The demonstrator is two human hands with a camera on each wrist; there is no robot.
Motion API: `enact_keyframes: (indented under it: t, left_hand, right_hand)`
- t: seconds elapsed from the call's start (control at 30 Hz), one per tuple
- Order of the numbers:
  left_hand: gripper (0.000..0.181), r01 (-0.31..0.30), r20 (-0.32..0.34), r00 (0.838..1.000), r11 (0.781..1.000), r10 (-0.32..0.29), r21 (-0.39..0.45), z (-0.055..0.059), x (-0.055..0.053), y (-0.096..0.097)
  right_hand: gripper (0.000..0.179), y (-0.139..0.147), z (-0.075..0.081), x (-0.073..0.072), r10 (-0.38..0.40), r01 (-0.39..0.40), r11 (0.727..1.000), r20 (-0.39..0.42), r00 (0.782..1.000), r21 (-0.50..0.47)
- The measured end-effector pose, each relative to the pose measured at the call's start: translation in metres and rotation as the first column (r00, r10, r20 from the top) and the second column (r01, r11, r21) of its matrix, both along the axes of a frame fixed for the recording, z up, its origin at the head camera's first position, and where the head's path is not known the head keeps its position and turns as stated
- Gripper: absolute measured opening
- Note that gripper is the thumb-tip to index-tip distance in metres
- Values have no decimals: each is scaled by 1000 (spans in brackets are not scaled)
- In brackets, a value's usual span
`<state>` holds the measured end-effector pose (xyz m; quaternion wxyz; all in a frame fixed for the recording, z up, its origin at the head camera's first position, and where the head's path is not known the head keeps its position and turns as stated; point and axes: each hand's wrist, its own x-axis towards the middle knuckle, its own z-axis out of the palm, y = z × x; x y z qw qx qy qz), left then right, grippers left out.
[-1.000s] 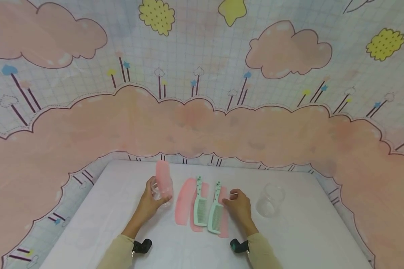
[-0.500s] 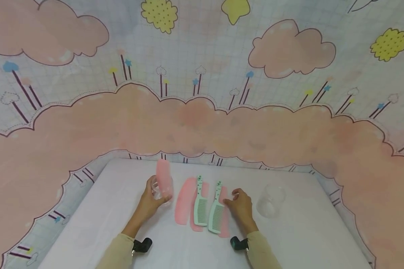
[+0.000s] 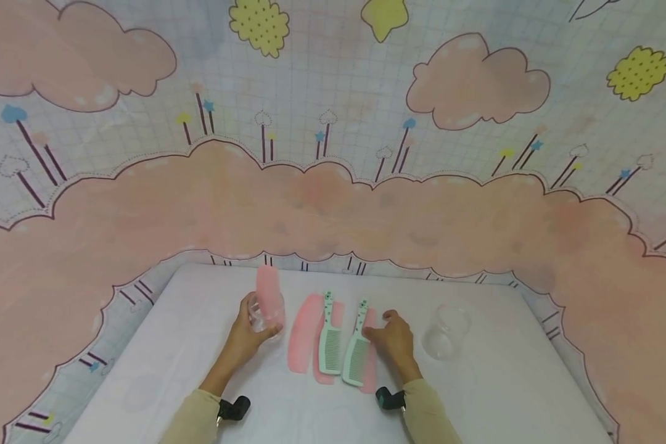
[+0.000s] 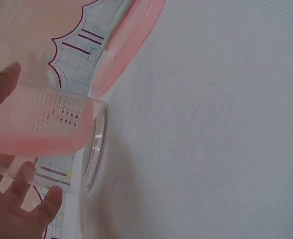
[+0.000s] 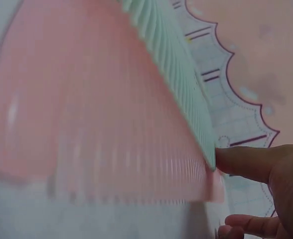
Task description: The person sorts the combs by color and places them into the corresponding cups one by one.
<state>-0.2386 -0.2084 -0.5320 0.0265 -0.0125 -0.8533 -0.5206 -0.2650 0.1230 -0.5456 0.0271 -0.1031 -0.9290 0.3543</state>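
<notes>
My left hand (image 3: 248, 336) grips a clear plastic cup (image 4: 99, 144) that stands on the table. Inside it a pink comb (image 3: 268, 287) stands upright, its top above the rim. To the right lie several pink combs (image 3: 302, 336). A mint green comb (image 3: 330, 351) lies partly over them, and a second green comb (image 3: 356, 357), with a dotted handle, rests on the rightmost pink comb (image 5: 96, 109). At that second green comb is my right hand (image 3: 395, 342). Its thumb (image 5: 246, 162) touches the comb's edge, while the other fingers stay apart from it.
Another clear cup (image 3: 446, 333) is on the right side of the white table (image 3: 510, 376). Behind the table hangs a cloth (image 3: 333, 209) printed with clouds. A black camera sits on each wrist.
The right hand has shifted slightly left against the right green comb. That comb's handle end has swung a little to the right. The left hand and its cup look unmoved.
</notes>
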Motion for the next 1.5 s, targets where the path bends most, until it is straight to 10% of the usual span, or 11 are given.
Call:
enact_keyframes:
  t: [0.5,1.5]
  left_hand:
    - [101,-2,8,1000,1000,2,10,-1,-1,1]
    - [102,-5,14,1000,1000,5,5,-3,-1,2]
  right_hand:
    - [82,-24,3,0,-62,53,991,65,996,126]
    - [59,1,2,-5,-6,4,987,-10,1000,-164]
